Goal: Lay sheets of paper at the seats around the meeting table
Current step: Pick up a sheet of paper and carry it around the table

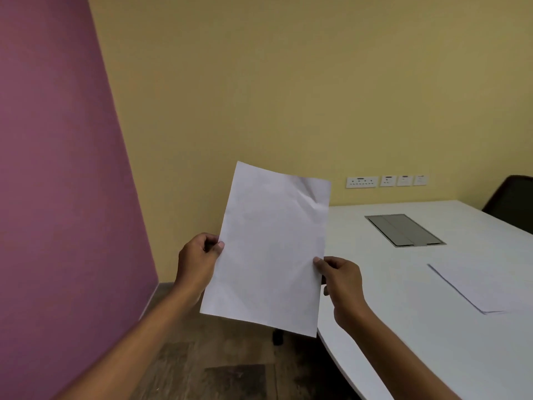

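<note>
I hold a white sheet of paper [268, 249] upright in front of me, over the table's left end and the floor beside it. Its top right corner is creased. My left hand [199, 261] pinches its left edge and my right hand [341, 284] pinches its right edge. Another white sheet of paper [478, 287] lies flat on the white meeting table [403, 313], to the right of my hands near the frame's right side.
A grey cable hatch [403, 229] is set into the tabletop. A dark chair [513, 203] stands at the table's far right side. Wall sockets [386, 181] sit on the yellow wall behind. A purple wall [57, 197] rises at left; brown floor [230, 370] lies below.
</note>
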Action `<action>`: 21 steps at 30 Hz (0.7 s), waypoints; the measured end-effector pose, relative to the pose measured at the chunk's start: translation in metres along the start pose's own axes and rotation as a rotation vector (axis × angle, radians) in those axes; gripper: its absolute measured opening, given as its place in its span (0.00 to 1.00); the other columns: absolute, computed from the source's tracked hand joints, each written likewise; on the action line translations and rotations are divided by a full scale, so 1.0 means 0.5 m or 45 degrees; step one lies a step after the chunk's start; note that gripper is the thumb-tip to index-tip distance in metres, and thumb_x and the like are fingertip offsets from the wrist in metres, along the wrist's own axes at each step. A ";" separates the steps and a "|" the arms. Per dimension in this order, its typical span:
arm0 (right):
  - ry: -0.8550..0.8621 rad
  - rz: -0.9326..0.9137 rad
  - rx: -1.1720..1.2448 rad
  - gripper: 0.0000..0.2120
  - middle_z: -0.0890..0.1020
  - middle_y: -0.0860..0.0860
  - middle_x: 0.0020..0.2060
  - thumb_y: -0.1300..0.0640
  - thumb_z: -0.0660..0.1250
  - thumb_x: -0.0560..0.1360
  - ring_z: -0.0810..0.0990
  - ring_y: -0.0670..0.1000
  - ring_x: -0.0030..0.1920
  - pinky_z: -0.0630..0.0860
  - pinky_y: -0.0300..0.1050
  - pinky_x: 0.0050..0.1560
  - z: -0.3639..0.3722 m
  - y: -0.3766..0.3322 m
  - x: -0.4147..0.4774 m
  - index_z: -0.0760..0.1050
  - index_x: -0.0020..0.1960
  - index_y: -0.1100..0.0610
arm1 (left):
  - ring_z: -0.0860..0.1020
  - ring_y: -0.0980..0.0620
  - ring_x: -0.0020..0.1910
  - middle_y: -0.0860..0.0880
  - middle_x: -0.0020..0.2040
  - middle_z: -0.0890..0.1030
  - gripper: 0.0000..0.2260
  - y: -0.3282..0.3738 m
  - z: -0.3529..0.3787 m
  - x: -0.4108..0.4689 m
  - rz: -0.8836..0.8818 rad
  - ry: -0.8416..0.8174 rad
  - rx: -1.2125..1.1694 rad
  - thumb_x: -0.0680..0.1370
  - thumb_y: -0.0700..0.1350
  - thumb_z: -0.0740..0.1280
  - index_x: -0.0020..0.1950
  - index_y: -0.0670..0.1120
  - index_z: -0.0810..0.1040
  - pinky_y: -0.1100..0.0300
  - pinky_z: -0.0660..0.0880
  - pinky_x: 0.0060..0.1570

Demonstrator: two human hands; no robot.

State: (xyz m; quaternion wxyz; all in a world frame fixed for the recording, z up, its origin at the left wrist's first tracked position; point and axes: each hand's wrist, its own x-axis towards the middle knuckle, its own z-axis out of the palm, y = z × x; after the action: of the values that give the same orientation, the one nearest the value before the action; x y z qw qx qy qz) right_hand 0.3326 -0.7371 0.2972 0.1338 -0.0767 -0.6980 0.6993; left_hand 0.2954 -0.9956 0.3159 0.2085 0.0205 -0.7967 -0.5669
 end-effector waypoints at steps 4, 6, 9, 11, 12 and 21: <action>0.121 -0.010 -0.029 0.12 0.84 0.58 0.36 0.60 0.66 0.76 0.77 0.49 0.30 0.68 0.43 0.32 0.068 0.031 0.111 0.80 0.36 0.64 | 0.82 0.48 0.46 0.50 0.45 0.83 0.02 -0.048 0.040 0.145 0.062 -0.069 -0.006 0.77 0.43 0.68 0.46 0.48 0.80 0.46 0.80 0.51; 0.173 -0.010 -0.026 0.13 0.82 0.64 0.39 0.60 0.66 0.76 0.74 0.53 0.32 0.67 0.46 0.32 0.102 0.050 0.181 0.78 0.38 0.69 | 0.81 0.49 0.46 0.51 0.44 0.83 0.02 -0.068 0.068 0.229 0.098 -0.105 -0.001 0.77 0.43 0.67 0.46 0.47 0.80 0.48 0.80 0.50; 0.230 0.003 -0.013 0.16 0.75 0.64 0.34 0.59 0.67 0.75 0.70 0.54 0.34 0.64 0.49 0.34 0.145 0.064 0.294 0.75 0.43 0.74 | 0.81 0.49 0.46 0.51 0.44 0.83 0.02 -0.087 0.117 0.364 0.140 -0.165 0.015 0.77 0.43 0.67 0.46 0.47 0.80 0.50 0.78 0.49; 0.274 0.014 0.005 0.17 0.74 0.59 0.34 0.58 0.67 0.74 0.69 0.54 0.35 0.63 0.50 0.35 0.169 0.068 0.375 0.72 0.44 0.76 | 0.81 0.48 0.46 0.51 0.44 0.82 0.02 -0.097 0.149 0.457 0.152 -0.216 0.022 0.77 0.43 0.67 0.46 0.47 0.79 0.52 0.77 0.48; 0.299 0.012 0.011 0.18 0.74 0.58 0.34 0.58 0.67 0.74 0.69 0.54 0.35 0.63 0.50 0.35 0.179 0.070 0.413 0.72 0.44 0.75 | 0.80 0.48 0.46 0.51 0.43 0.82 0.02 -0.102 0.164 0.501 0.165 -0.236 0.030 0.77 0.43 0.67 0.46 0.47 0.79 0.53 0.77 0.47; 0.522 0.038 -0.036 0.17 0.77 0.71 0.43 0.58 0.67 0.74 0.72 0.55 0.33 0.63 0.48 0.33 0.277 0.092 0.673 0.73 0.44 0.74 | 0.80 0.49 0.46 0.49 0.45 0.83 0.04 -0.163 0.309 0.827 0.206 -0.444 -0.008 0.77 0.44 0.67 0.48 0.45 0.79 0.54 0.75 0.47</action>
State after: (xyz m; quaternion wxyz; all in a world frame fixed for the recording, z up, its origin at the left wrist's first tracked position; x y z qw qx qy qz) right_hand -0.0325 -0.7702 0.2801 0.2616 -0.2298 -0.6645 0.6611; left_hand -0.1533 -0.9978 0.3278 0.1122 -0.1429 -0.8181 -0.5457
